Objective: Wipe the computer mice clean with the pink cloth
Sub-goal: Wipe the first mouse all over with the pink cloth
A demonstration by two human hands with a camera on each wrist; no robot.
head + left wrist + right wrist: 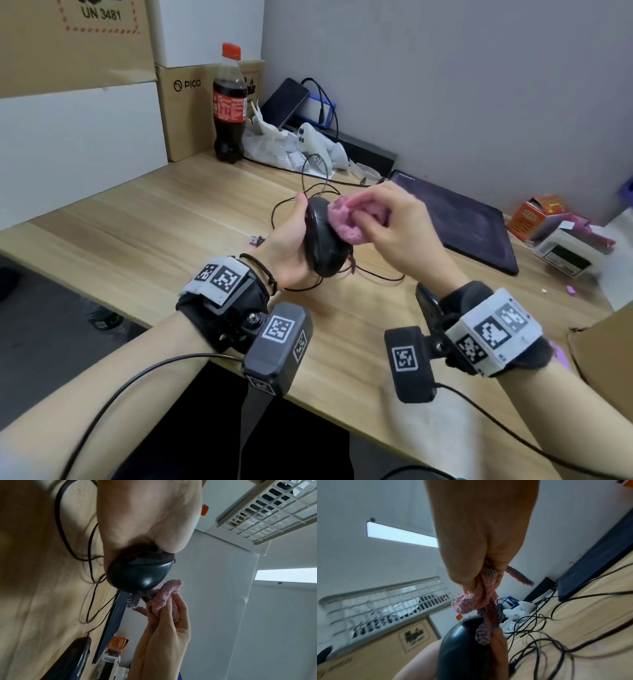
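My left hand [291, 240] grips a black wired mouse [320, 240] and holds it on its side above the wooden desk [144, 219]. My right hand [387, 222] holds a bunched pink cloth [346, 222] and presses it against the mouse's upper face. The left wrist view shows the mouse's glossy shell [139, 574] with the cloth [164, 596] touching its lower edge. From the right wrist, the cloth [476, 601] hangs out of my fist onto the mouse [460, 645]. A second black mouse [72, 657] lies on the desk in the left wrist view.
The mouse cable [291, 195] loops over the desk behind my hands. A closed dark laptop [459, 222] lies to the right. A cola bottle [229, 102], cardboard boxes [75, 44], a white controller [311, 140] and an orange box [537, 216] stand around the back.
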